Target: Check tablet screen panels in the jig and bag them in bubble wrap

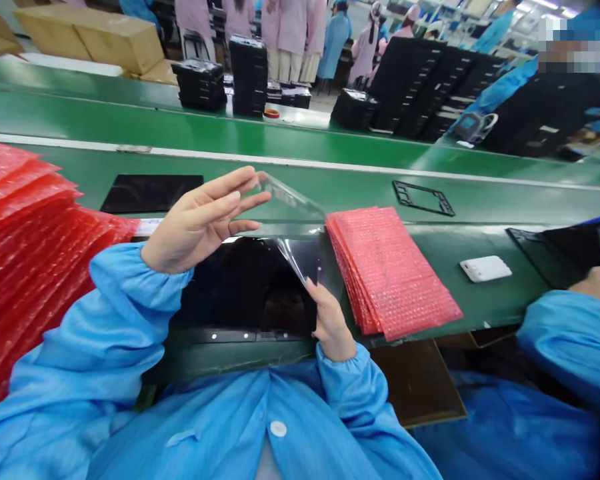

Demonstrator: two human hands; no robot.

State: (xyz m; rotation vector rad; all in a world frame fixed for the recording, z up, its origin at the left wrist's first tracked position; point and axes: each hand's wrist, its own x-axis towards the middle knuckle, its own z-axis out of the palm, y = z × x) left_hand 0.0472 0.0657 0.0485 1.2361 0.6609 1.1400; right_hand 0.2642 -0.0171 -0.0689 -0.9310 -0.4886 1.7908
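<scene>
A dark glossy screen panel lies before me on the green bench, with a black strip along its near edge. Over it a clear plastic film is lifted and bent. My left hand is raised above the panel's far left side, the film's upper edge at its fingertips and its other fingers spread. At the panel's right edge, my right hand pinches a lower part of the film between thumb and fingers. Whether those fingers also grip the panel is hidden.
Red bubble-wrap bags lie right of the panel; a taller red stack stands left. Beyond are another dark panel, a black frame and a white device. A co-worker's sleeve is at right.
</scene>
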